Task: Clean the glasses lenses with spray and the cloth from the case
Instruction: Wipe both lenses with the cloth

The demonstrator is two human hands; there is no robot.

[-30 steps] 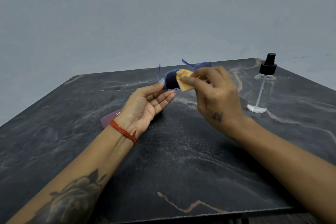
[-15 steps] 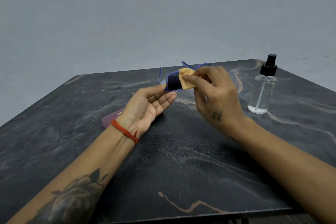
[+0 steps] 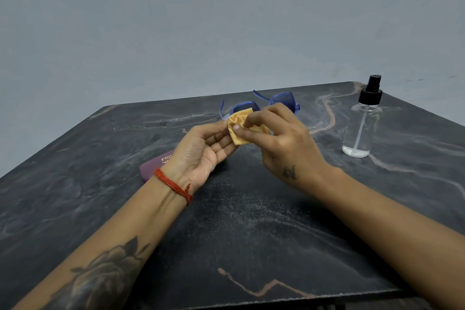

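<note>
Blue-framed glasses [image 3: 283, 101] sit just behind my hands, above the far middle of the dark marble table [image 3: 251, 234], temples pointing away. A folded yellow cloth [image 3: 239, 137] covers the lower part of their left lens. My right hand [image 3: 284, 148] pinches the cloth against that lens, thumb in front. My left hand [image 3: 201, 151] has its thumb and curled fingers closed at the glasses' left end, touching the cloth's edge. Hands hide the frame's underside. The clear spray bottle [image 3: 359, 131] with a black nozzle stands upright to the right, untouched.
A purple glasses case [image 3: 154, 167] lies shut on the table, partly under my left wrist. The table's front edge runs along the bottom of the view. A plain grey wall rises behind the table.
The glasses have tipped so both lenses show above my hands. My left fingers went from straight to curled, and the cloth slid from the lens front down to its lower edge.
</note>
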